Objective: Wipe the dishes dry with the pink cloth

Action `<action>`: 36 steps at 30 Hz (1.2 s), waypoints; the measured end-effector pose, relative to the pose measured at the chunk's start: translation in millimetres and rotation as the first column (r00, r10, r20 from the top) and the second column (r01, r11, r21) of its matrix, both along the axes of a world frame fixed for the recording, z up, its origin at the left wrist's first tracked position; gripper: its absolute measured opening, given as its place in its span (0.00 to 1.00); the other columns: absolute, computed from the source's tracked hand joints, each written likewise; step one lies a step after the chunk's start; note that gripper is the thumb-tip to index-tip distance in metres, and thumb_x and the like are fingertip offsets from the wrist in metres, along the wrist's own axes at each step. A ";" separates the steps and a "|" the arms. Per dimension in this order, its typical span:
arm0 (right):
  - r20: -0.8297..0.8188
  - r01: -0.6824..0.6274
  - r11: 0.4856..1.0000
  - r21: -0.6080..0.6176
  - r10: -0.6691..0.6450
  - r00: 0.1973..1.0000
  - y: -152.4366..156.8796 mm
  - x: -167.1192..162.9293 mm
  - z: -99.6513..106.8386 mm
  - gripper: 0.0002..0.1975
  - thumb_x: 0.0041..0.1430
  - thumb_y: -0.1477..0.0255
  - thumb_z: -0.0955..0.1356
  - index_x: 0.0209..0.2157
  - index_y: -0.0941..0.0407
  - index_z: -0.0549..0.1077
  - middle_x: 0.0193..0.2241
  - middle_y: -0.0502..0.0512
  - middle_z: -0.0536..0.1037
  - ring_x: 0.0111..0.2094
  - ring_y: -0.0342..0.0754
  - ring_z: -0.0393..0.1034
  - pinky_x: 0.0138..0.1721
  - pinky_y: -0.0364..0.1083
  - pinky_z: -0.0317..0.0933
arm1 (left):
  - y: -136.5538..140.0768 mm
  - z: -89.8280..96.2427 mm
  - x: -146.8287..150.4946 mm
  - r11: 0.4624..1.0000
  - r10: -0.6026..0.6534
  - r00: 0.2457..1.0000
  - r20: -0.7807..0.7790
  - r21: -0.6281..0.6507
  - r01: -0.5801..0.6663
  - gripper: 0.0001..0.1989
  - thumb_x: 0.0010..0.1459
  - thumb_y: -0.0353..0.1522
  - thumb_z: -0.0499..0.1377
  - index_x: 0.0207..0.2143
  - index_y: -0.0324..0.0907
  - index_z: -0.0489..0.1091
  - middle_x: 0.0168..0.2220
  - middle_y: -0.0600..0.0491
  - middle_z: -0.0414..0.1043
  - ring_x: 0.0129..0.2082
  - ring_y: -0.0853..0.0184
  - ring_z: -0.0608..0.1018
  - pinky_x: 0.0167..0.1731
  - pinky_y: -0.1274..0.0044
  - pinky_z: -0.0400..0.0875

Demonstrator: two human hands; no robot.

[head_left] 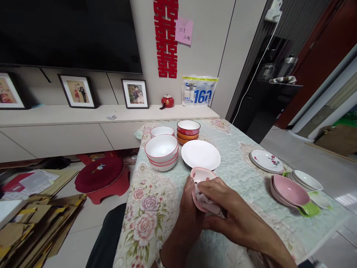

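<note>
My left hand [187,206] grips a small white dish with a pink rim [201,173], tilted towards me above the near part of the table. Inside the dish, my right hand [227,203] presses a pale crumpled cloth [205,200] with its fingers. The hands hide much of both. Just beyond them lies a white plate [200,154] on top of a darker one. Left of that plate stand stacked white bowls with red rims [161,149]. Behind it, a smaller stack has a red bowl [189,128] over orange ones [187,137].
White plates with red flowers [266,161] are at the right. Near them are pink bowls [291,190] with green handles and stacked white bowls [308,179]. A floral cloth [147,227] covers the table. A red stool [102,176] and flattened cardboard [36,223] occupy the left floor.
</note>
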State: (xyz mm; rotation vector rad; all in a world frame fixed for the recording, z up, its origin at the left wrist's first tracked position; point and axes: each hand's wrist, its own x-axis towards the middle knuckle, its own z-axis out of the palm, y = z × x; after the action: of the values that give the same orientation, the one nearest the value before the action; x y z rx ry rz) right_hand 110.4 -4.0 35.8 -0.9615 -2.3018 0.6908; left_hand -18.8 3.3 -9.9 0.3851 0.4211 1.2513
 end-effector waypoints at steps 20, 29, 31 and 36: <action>-0.047 0.155 0.978 0.142 -0.150 0.988 6.3 -23.4 -16.3 0.07 0.61 0.79 0.64 0.40 0.53 0.66 0.40 0.55 0.73 0.41 0.51 0.65 0.42 0.50 0.61 | -0.2 -10.1 0.1 0.989 0.124 0.992 -0.028 0.082 -0.121 0.25 0.64 0.41 0.56 0.62 0.45 0.61 0.61 0.45 0.68 0.62 0.55 0.68 0.61 0.66 0.59; 0.162 0.002 1.000 0.025 -0.006 0.987 4.0 4.1 -3.7 0.12 0.57 0.81 0.66 0.41 0.53 0.67 0.41 0.54 0.72 0.41 0.49 0.64 0.44 0.49 0.61 | 9.8 -2.4 -2.6 0.985 -0.162 0.982 0.099 -0.039 0.166 0.32 0.63 0.51 0.48 0.47 0.33 0.76 0.46 0.41 0.79 0.55 0.46 0.74 0.57 0.59 0.63; 0.160 0.001 0.999 0.040 -0.007 0.987 3.9 4.5 -2.7 0.10 0.56 0.82 0.66 0.36 0.53 0.67 0.37 0.51 0.72 0.38 0.48 0.63 0.40 0.48 0.60 | 9.6 -1.2 -2.8 0.980 -0.194 0.976 0.099 -0.034 0.198 0.33 0.63 0.52 0.48 0.47 0.33 0.76 0.47 0.40 0.79 0.55 0.46 0.74 0.57 0.60 0.62; -0.015 0.155 0.986 0.054 -0.154 0.988 8.7 -11.5 -11.2 0.06 0.60 0.80 0.66 0.33 0.54 0.67 0.34 0.51 0.71 0.35 0.47 0.63 0.36 0.46 0.58 | 4.3 -4.8 5.5 1.000 -0.006 0.997 0.081 -0.007 0.006 0.25 0.62 0.48 0.55 0.50 0.37 0.73 0.50 0.43 0.77 0.57 0.52 0.72 0.59 0.65 0.61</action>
State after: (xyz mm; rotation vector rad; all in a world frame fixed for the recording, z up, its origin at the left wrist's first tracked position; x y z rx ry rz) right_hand 98.9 4.7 24.6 -1.0941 -2.1978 0.5636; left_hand -13.3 7.6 -14.7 0.3284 0.3552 1.2550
